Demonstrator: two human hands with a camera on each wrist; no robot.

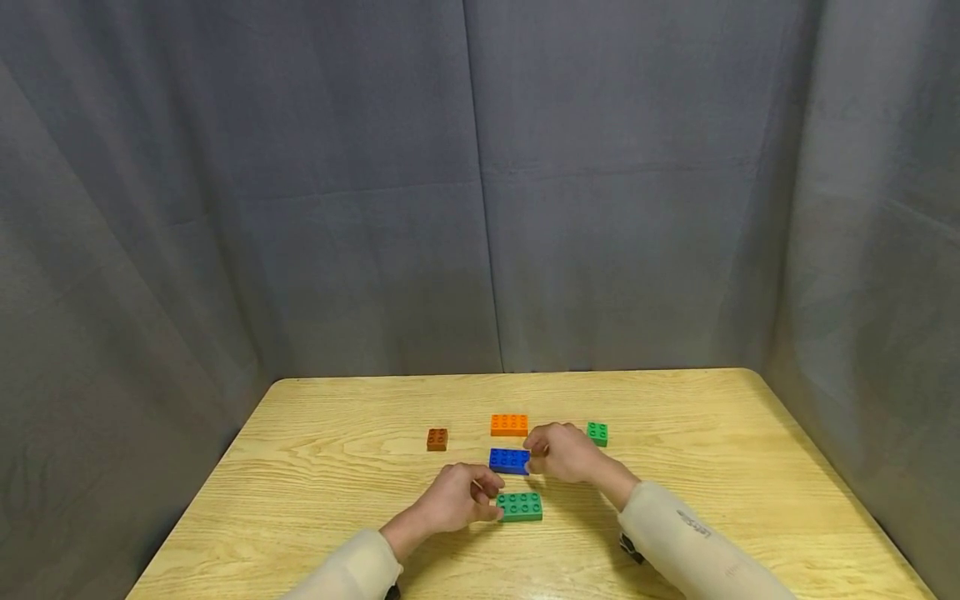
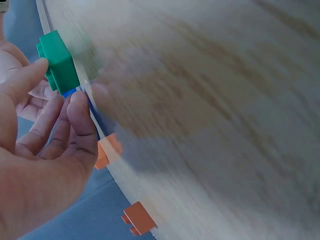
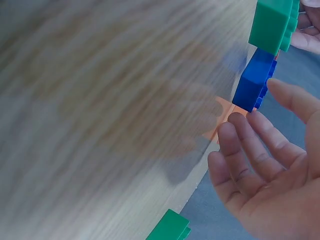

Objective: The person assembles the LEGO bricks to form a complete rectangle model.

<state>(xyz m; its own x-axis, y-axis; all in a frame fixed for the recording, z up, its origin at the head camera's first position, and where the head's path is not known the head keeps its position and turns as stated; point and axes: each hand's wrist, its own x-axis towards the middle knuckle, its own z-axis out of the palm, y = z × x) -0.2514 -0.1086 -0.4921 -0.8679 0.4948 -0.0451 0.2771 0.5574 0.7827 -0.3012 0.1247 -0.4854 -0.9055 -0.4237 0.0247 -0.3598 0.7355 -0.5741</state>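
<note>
In the head view, a long green toy brick (image 1: 519, 507) lies studs up, closest to the person. My left hand (image 1: 456, 497) is at its left end, thumb tip right at the brick and fingers loosely bent. The left wrist view shows the thumb overlapping the studded side of this green brick (image 2: 61, 61). Behind it is a long blue brick (image 1: 508, 462). At the blue brick's right end is my right hand (image 1: 567, 452), thumb and fingers spread apart. From the right wrist, the thumb tip appears by the studs of the blue brick (image 3: 251, 82), fingertips just below its end.
A long orange brick (image 1: 509, 425) lies behind the blue one. To the left sits a small brown brick (image 1: 437, 440), and a small green brick (image 1: 597, 433) is beyond the right hand. All rest on a wooden table (image 1: 337, 467), with grey curtains (image 1: 375, 250) around it.
</note>
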